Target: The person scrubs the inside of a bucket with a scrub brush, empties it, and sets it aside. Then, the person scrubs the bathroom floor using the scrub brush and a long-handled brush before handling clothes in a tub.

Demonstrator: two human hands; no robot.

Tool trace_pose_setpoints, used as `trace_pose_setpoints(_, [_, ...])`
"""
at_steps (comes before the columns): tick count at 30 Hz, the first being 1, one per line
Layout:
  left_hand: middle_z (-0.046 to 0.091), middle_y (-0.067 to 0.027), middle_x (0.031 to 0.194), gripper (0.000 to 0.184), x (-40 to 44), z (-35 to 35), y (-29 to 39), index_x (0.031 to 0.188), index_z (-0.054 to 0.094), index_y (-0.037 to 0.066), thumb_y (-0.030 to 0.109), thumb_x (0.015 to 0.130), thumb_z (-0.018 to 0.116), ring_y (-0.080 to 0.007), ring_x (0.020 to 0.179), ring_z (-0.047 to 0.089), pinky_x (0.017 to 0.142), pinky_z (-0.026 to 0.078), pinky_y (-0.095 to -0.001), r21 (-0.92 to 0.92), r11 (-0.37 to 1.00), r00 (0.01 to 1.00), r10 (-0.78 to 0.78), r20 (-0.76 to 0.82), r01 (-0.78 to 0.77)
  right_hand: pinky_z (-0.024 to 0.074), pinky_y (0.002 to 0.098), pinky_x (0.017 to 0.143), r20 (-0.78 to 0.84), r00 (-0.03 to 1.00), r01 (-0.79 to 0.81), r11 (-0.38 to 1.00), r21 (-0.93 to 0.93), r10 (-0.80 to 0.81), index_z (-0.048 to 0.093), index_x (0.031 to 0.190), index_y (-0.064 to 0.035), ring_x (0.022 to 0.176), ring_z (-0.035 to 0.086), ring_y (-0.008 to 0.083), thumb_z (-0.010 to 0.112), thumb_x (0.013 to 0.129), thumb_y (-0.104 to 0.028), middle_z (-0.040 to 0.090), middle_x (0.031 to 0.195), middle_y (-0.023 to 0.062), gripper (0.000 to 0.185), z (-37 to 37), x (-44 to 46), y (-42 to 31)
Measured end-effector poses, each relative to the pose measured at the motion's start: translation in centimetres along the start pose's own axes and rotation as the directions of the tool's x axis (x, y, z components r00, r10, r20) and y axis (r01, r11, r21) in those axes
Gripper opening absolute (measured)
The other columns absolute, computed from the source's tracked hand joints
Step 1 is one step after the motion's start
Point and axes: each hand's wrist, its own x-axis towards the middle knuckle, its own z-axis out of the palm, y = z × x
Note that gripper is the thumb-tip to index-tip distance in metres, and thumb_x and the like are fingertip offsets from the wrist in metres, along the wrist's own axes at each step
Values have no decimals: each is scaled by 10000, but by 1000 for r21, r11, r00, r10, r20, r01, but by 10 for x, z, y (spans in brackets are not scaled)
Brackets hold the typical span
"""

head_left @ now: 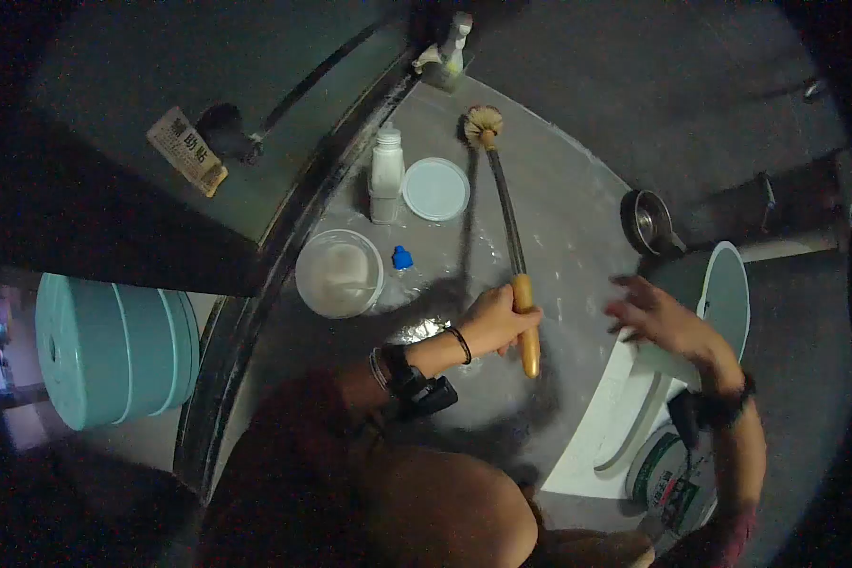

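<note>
My left hand [505,320] is closed around the wooden handle of a long brush [508,208], whose round bristle head points away from me over the wet grey floor. My right hand [658,322] is raised at the right with its fingers apart, above a white squat toilet [601,426]. Nothing shows between those fingers. To the left of the brush stand a white bottle without a cap [386,180], a round white lid [436,189], a small blue cap [402,257] and a clear round tub [339,275] with pale contents.
A turquoise bucket [114,350] lies at the left beyond a dark raised edge [298,204]. A spray bottle [454,47] stands at the far corner. A metal cup [651,220] is at the right, and a labelled round container [667,478] sits near my right forearm.
</note>
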Motion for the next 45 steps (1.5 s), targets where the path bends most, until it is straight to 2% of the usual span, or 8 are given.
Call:
trace_pose_setpoints(11, [600,-144,734,279,-20,-36,-47,909,549,3,196,719,616,-253,682,601,609,469,-346,324,946,999,-19,40,5,471,309,680,-310,915,196,955,-224,-260,427,1130,41,883,574,208,515,796,-335,578,954,186,510,72,101,80])
trace_pose_setpoints(21, [553,-81,663,382,-1,-71,-131,1080,478,41,213,757,586,-188,590,556,513,433,-287,526,846,990,-4,-143,79,482,287,700,-80,805,-386,623,681,587,465,1112,-17,842,561,166,520,814,-186,567,992,91,347,72,-191,311])
trace_pose_setpoints(28, [520,-55,619,376,8,-81,-118,1106,453,53,195,778,568,-153,535,531,459,409,-260,446,889,961,23,-275,106,422,384,758,-31,477,9,30,1000,879,440,1102,-17,992,464,244,628,696,-56,483,1007,117,449,249,-316,399])
trace_pose_setpoints(30, [493,-39,597,348,-4,-75,-96,1099,441,57,178,791,549,-134,487,501,412,386,-247,368,918,954,-35,-297,148,438,415,784,-129,665,-509,573,643,736,436,1120,-44,948,495,264,686,646,-91,458,1073,100,538,272,-323,409])
trace_pose_setpoints(34, [448,-16,561,264,-16,-49,-57,1045,429,57,145,811,513,-111,379,437,312,347,-235,141,963,924,-170,-344,230,448,384,792,204,460,118,-288,950,864,414,1119,-24,975,477,245,745,568,-118,441,1025,94,650,326,-312,470])
trace_pose_setpoints(37, [445,-20,553,205,-18,-57,-60,982,436,47,127,807,508,-114,357,426,296,361,-240,107,970,938,-177,-297,217,428,409,830,-352,717,-478,792,380,602,388,1128,-13,1010,452,260,740,590,-164,410,1101,111,660,340,-308,505])
trace_pose_setpoints(43, [453,-39,556,149,-23,-64,-51,878,471,19,123,788,529,-117,419,472,337,411,-247,167,972,962,-123,-245,167,372,647,719,593,592,-45,-712,700,546,355,1181,-28,1055,394,378,577,706,-408,372,1166,217,648,369,-293,619])
trace_pose_setpoints(45, [457,-34,571,154,-22,-70,-59,870,482,5,118,780,532,-118,440,479,369,432,-255,144,976,953,-117,-281,162,394,583,774,262,676,-148,-221,964,688,383,1174,-59,1049,414,370,615,678,-335,422,1123,211,613,372,-314,605])
